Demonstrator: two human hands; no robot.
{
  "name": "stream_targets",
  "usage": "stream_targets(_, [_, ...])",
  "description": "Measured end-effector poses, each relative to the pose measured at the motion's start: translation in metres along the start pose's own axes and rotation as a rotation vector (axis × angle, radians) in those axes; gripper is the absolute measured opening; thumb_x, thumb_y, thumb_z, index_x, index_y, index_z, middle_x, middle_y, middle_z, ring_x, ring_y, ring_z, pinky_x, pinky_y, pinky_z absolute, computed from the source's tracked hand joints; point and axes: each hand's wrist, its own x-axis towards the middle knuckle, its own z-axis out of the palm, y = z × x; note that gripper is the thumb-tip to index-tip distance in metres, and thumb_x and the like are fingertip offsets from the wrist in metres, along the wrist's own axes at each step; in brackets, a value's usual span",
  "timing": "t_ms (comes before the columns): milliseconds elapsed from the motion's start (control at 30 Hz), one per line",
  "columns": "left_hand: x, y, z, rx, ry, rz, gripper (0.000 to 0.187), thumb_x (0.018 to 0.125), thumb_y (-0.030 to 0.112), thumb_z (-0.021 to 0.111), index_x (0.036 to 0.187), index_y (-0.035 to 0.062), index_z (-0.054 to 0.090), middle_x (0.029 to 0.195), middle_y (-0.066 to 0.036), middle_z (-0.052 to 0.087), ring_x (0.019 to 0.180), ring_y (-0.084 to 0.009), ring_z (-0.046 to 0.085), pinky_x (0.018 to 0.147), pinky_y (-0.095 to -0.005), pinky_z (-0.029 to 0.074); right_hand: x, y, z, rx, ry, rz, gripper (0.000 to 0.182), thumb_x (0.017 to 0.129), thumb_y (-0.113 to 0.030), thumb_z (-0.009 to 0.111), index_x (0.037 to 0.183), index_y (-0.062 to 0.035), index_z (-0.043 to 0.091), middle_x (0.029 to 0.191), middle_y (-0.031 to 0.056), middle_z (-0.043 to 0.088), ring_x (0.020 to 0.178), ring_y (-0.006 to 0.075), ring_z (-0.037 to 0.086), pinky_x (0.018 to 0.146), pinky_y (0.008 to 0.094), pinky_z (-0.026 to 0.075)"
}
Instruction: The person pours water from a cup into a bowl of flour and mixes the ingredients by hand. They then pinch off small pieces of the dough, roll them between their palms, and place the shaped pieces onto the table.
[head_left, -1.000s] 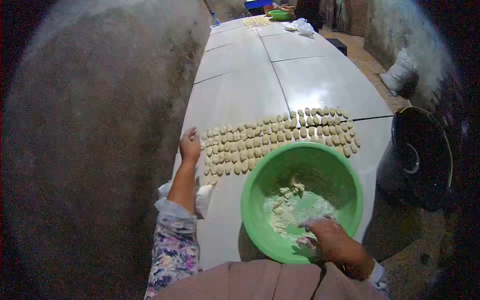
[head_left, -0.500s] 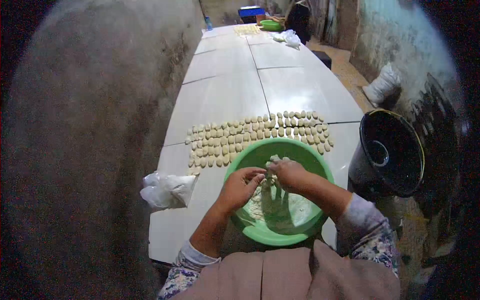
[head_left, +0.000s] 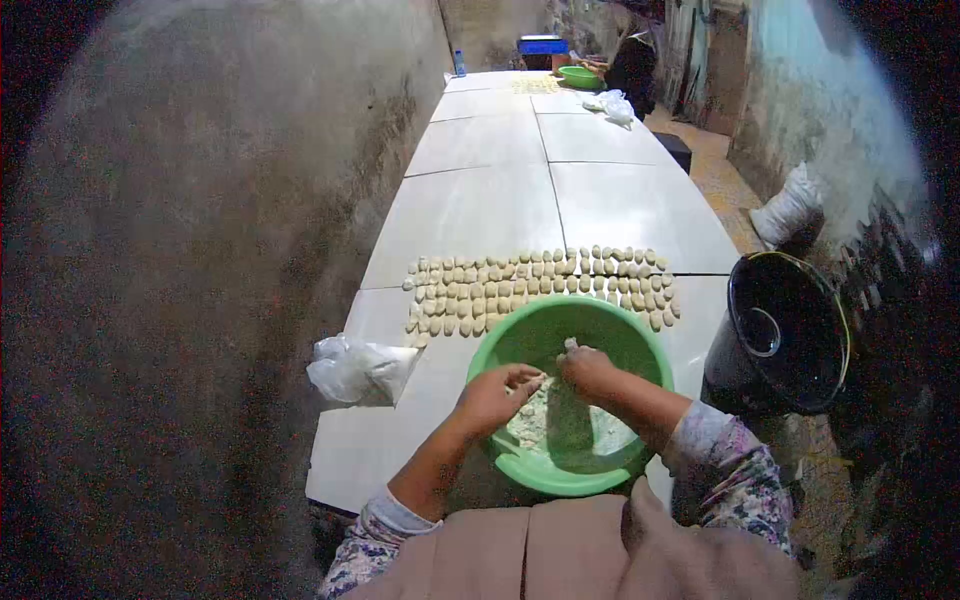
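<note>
A green basin (head_left: 573, 487) stands at the near end of the table, with white flour (head_left: 540, 425) and crumbly bits on its bottom. Over the basin's left part is my left hand (head_left: 497, 397), fingers curled inward and tips close together; what they hold, if anything, is too small to make out. My right hand (head_left: 590, 374) is closed above the basin's middle, and a pale lump of dough (head_left: 571, 344) shows at its top. Several rows of small oval dough pieces (head_left: 490, 290) lie on the table just beyond the basin.
The long white-tiled table (head_left: 480, 210) runs along a bare wall on the left. A clear plastic bag (head_left: 360, 370) lies at its left edge. To the right are a black bucket (head_left: 785, 330) and a white sack (head_left: 790, 208). At the far end, a person (head_left: 632, 70) is beside another green basin (head_left: 580, 77).
My view has tilted up slightly, so the table sits lower and further right. My hands have drawn a little apart, and my right hand's fingers look more closed.
</note>
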Motion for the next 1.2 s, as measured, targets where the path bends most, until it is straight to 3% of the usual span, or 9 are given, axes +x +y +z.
stream_targets(167, [-0.006, -0.008, 0.017, 0.109, 0.100, 0.076, 0.054, 0.082, 0.030, 0.063, 0.128, 0.0108, 0.042, 0.108, -0.015, 0.059, 0.093, -0.0231, 0.059, 0.082, -0.0354, 0.047, -0.033, -0.034, -0.057, 0.374, -0.135, 0.098, 0.019, 0.083, -0.015, 0.048, 0.093, -0.0016, 0.056, 0.091, 0.0217, 0.061, 0.085, 0.0393, 0.060, 0.070, 0.0480, 0.048])
stream_targets(367, [-0.030, -0.002, 0.038, -0.353, -0.126, 0.021, 0.049, 0.087, 0.027, 0.058, 0.129, 0.0075, 0.042, 0.096, -0.013, 0.063, 0.091, -0.0200, 0.059, 0.080, -0.0356, 0.046, -0.079, -0.068, -0.073, 0.644, 0.278, -0.044, 0.011, 0.081, -0.012, 0.054, 0.087, -0.0036, 0.056, 0.081, 0.0195, 0.059, 0.075, 0.0371, 0.059, 0.065, 0.0438, 0.045])
stream_targets(633, [-0.037, -0.001, 0.048, -0.374, -0.353, 0.086, 0.032, 0.093, 0.029, 0.044, 0.104, 0.0007, 0.055, 0.090, -0.010, 0.063, 0.087, -0.0200, 0.059, 0.079, -0.0341, 0.044, -0.097, -0.082, -0.084, 0.523, 0.103, 0.164, 0.016, 0.083, -0.021, 0.051, 0.083, -0.0045, 0.051, 0.078, 0.0181, 0.058, 0.074, 0.0399, 0.058, 0.060, 0.0468, 0.045])
stream_targets(800, [-0.042, 0.002, 0.062, -0.271, -0.153, 0.217, 0.027, 0.095, 0.023, 0.035, 0.088, 0.0002, 0.047, 0.072, -0.009, 0.051, 0.069, -0.0182, 0.048, 0.067, -0.0341, 0.042, -0.096, -0.079, -0.079, 0.489, 0.192, 0.159, 0.016, 0.085, -0.022, 0.051, 0.088, -0.0068, 0.055, 0.079, 0.0182, 0.059, 0.075, 0.0379, 0.058, 0.063, 0.0451, 0.045])
stream_targets(900, [-0.048, 0.015, 0.055, -0.329, -0.141, 0.165, 0.026, 0.094, 0.022, 0.036, 0.088, -0.0009, 0.047, 0.073, -0.009, 0.051, 0.071, -0.0176, 0.049, 0.067, -0.0319, 0.041, -0.095, -0.074, -0.079, 0.721, 0.171, 0.221, 0.016, 0.089, -0.020, 0.049, 0.087, -0.0047, 0.055, 0.075, 0.0154, 0.057, 0.068, 0.0314, 0.058, 0.063, 0.0390, 0.045])
stream_targets(933, [-0.049, 0.019, 0.053, -0.421, -0.177, 0.129, 0.028, 0.095, 0.024, 0.036, 0.091, -0.0017, 0.048, 0.074, -0.009, 0.053, 0.071, -0.0174, 0.050, 0.067, -0.0314, 0.042, -0.094, -0.065, -0.061, 0.940, 0.240, 0.146, 0.020, 0.093, -0.017, 0.044, 0.084, -0.0016, 0.052, 0.073, 0.0114, 0.054, 0.067, 0.0198, 0.053, 0.064, 0.0337, 0.043])
stream_targets(1033, [-0.051, 0.022, 0.047, -0.392, -0.153, 0.304, 0.032, 0.095, 0.028, 0.035, 0.093, -0.0018, 0.049, 0.075, -0.009, 0.053, 0.071, -0.0175, 0.050, 0.068, -0.0313, 0.042, -0.099, -0.063, -0.071, 1.101, 0.215, 0.151, 0.017, 0.091, -0.011, 0.040, 0.083, -0.0002, 0.050, 0.078, 0.0159, 0.056, 0.074, 0.0300, 0.056, 0.070, 0.0397, 0.044])
stream_targets(1100, [-0.055, 0.024, 0.049, -0.371, -0.101, 0.341, 0.035, 0.095, 0.030, 0.034, 0.096, -0.0012, 0.049, 0.076, -0.008, 0.052, 0.071, -0.0167, 0.050, 0.068, -0.0306, 0.042, -0.100, -0.058, -0.060, 1.012, 0.297, 0.124, 0.019, 0.092, -0.013, 0.038, 0.084, -0.0002, 0.050, 0.079, 0.0132, 0.055, 0.074, 0.0255, 0.054, 0.071, 0.0383, 0.043])
stream_targets(1200, [-0.050, 0.016, 0.048, -0.517, -0.269, -0.004, 0.034, 0.095, 0.031, 0.034, 0.097, 0.0011, 0.049, 0.078, -0.005, 0.051, 0.073, -0.0148, 0.048, 0.069, -0.0295, 0.041, -0.105, -0.048, -0.076, 0.945, 0.518, 0.331, 0.020, 0.093, -0.016, 0.038, 0.086, -0.0012, 0.050, 0.076, 0.0131, 0.054, 0.069, 0.0243, 0.053, 0.067, 0.0370, 0.043])
